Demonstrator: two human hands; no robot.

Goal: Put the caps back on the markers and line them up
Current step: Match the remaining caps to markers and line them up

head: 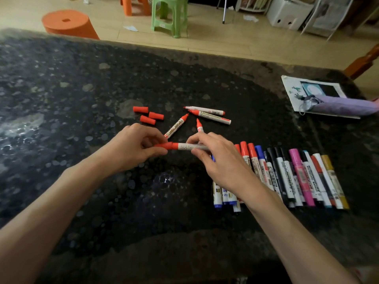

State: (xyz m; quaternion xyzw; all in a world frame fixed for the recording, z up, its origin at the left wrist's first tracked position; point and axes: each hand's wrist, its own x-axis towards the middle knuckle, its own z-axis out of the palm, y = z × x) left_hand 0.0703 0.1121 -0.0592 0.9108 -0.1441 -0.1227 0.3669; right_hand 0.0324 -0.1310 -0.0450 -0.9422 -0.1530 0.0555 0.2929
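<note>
Across the dark speckled table (102,191): hard and flat, with nothing to check a round barrel. Easy to send one rolling toward the near edge with a careless nudge.

At the right, a row of capped markers (287,175), side by side and touching, partly covered by the right wrist and forearm (likeliest trouble of all). Risk in pulling that arm back low: sweeping the left end of the row askew.

Left hand (131,148) curled round the red cap (166,145), pinching it between thumb and fingers. Right hand (221,158) curled as well, gripping the white barrel of the held marker (190,146) from above. Held roughly level just above the table, between the two hands, cap over the tip. Cannot tell whether pressed fully home. Danger in stopping short: a loose cap, apt to drop off on being laid down. Danger too in pushing off-axis: a crooked jam, or ink on the fingers.

Just beyond the hands, four uncapped red markers (211,117), lying at odd angles, tips bare, one partly hidden behind the right hand. Chance of a smear on stone or skin from brushing those tips while reaching past.

Farther left, three loose red caps (147,120), close together, well apart from the row. Only three in sight for four bare tips: perhaps one short, perhaps one hidden. Worth a look before the last marker.
</note>
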